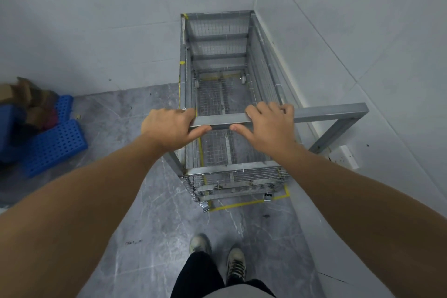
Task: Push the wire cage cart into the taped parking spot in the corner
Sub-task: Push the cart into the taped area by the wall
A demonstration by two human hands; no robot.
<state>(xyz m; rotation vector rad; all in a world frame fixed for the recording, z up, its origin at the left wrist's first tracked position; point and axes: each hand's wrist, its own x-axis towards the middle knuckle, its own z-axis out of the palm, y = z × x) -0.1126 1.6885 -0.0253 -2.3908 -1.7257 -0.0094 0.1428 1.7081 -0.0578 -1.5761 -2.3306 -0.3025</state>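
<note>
Forearms: two bare arms reach forward from the lower corners toward the wire cage cart (225,94).
Left hand (169,129): fingers curl over the cart's near top bar (217,121) at its left end, thumb stretched along under it; it is grasping the bar.
Right hand (267,126): fingers hook over the same bar just right of the left hand, thumb pointing left beneath; also grasping the bar.
Cart: tall, narrow rectangular box of grey square metal tubing with fine silvery wire mesh on the sides and floor, open at the top, on small metal casters.
Cart position: its far end sits tight in the corner where two pale tiled walls meet, its right side close along the right wall.
Handle frame (338,126): a flat grey tube loop sticking out from the cart's near top bar toward the right wall.
Yellow tape (242,204): thin lines on the floor outlining a rectangle; the near line shows just in front of the cart's near casters.
Floor (145,201): glossy grey marble-look tiles with white veins.
Blue crates (55,147): perforated plastic, left of the cart, with brown cardboard piled on them.
Shoes (219,256): two pale laced sneakers and dark trousers behind the cart.
</note>
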